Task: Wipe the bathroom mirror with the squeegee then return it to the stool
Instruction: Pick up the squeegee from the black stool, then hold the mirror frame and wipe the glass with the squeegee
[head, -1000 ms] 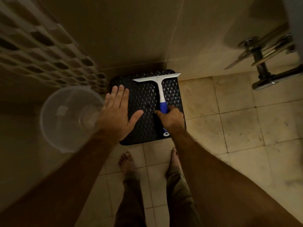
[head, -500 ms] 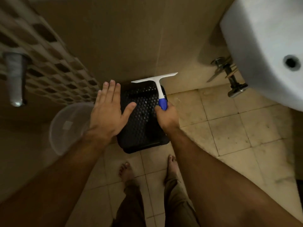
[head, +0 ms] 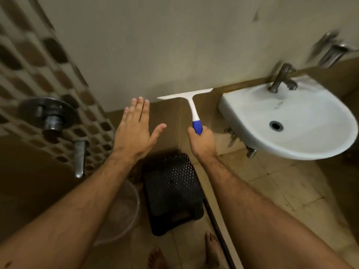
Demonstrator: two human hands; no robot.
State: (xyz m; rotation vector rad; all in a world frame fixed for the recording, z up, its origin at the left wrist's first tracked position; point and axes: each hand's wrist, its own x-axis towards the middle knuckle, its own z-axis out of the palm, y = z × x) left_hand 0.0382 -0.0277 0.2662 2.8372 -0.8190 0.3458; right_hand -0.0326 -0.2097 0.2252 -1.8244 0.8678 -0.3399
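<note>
Head view: we see the right hand [head: 202,141] curled around the blue end of the squeegee [head: 191,104], which points upward with its white blade level, above the grip. The left hand [head: 136,131], to the left of the grip, holds nothing; its fingers are straight and the thumb stands apart. The black stool [head: 172,193] stands on the floor below the grip. The white sink [head: 291,121] is to the right of it.
</note>
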